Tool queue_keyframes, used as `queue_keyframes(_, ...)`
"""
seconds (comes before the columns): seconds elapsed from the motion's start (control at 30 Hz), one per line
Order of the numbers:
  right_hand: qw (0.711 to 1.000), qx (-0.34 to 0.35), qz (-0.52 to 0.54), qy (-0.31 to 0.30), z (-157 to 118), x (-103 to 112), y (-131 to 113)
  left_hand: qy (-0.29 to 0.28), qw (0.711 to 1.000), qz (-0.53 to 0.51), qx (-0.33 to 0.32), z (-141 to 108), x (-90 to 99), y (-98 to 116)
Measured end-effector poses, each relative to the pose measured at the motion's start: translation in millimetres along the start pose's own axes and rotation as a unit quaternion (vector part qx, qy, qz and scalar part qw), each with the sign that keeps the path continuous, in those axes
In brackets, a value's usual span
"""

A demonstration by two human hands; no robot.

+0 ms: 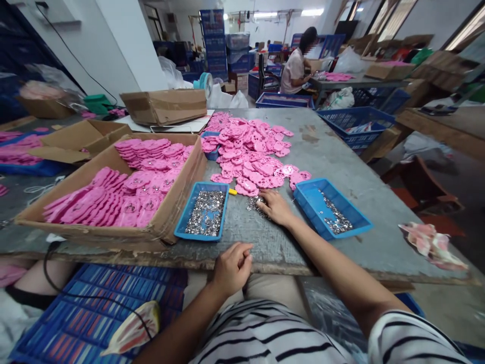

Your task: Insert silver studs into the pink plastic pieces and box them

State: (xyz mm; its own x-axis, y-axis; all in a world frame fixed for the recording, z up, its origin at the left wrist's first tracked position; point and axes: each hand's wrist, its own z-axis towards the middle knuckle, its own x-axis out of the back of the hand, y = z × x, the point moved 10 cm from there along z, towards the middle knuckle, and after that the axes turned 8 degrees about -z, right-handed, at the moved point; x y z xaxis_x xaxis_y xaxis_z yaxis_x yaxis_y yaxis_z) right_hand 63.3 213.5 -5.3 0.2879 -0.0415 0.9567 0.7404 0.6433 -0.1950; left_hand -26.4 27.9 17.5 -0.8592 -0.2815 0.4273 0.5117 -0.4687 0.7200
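My right hand (276,206) reaches over the grey table, its fingers apart and touching a small heap of metal pieces (253,203) in front of the pink pieces. Near the table's front edge rests my left hand (233,268), fingers curled; whether it holds something small is hidden. Between the hands and the cardboard box lies a blue tray (177,228) full of small metal parts. Another blue tray (310,217), right of my right hand, has fewer metal parts in it. Flat pink pieces (250,156) are piled behind the hands, with a yellow object (232,191) beside them.
An open cardboard box (189,177) with stacked pink pieces stands at the left. A closed-looking carton (164,107) sits behind it. Crumpled material (432,245) lies at the right table edge. A person (293,71) sits at another table in the background.
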Motion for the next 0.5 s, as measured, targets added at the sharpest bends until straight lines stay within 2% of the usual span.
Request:
queue_keyframes(0.17,0.994,0.088,0.058,-0.028,-16.4,-2.1,-26.9,-0.005,1.000,-0.007,-0.003,0.4,0.6,2.4)
queue_keyframes(0.27,0.990,0.101,0.099,0.001,-26.9,3.5,-23.9,-0.005,1.000,-0.010,-0.003,0.3,1.3,2.4)
queue_keyframes(0.4,0.993,-0.043,0.039,0.103,-36.5,16.9,29.0,-0.007,1.000,-0.018,0.001,-0.1,1.2,1.1)
queue_keyframes(0.5,0.987,-0.113,-0.043,0.107,-40.4,14.5,53.4,-0.007,1.000,-0.022,0.002,0.0,1.7,1.1)
